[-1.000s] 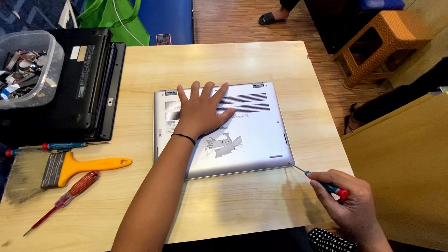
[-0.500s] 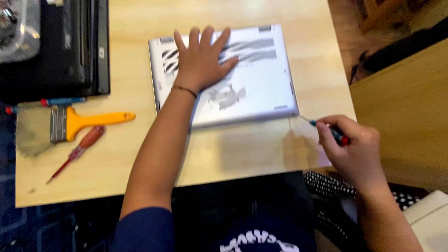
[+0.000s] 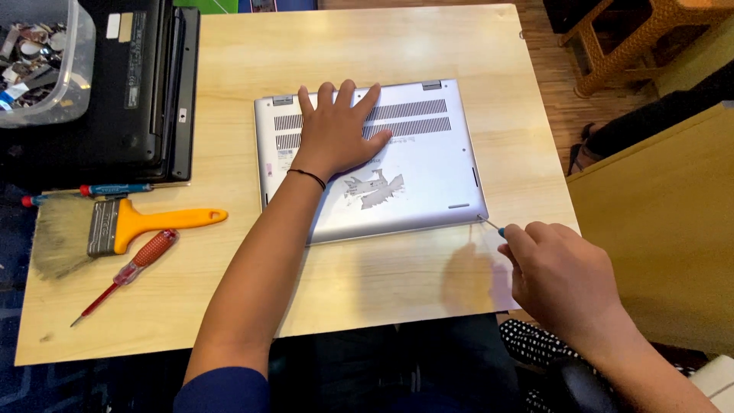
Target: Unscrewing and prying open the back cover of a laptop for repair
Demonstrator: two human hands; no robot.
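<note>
A silver laptop (image 3: 397, 172) lies upside down on a wooden table (image 3: 229, 291); the left hand (image 3: 336, 134) rests flat on its base, fingers spread; the right hand (image 3: 562, 279) pinches a small screwdriver (image 3: 492, 225), tip at the laptop's near right corner; a yellow-handled brush (image 3: 115, 229) and red screwdriver (image 3: 126, 275) lie well to the left.
</note>
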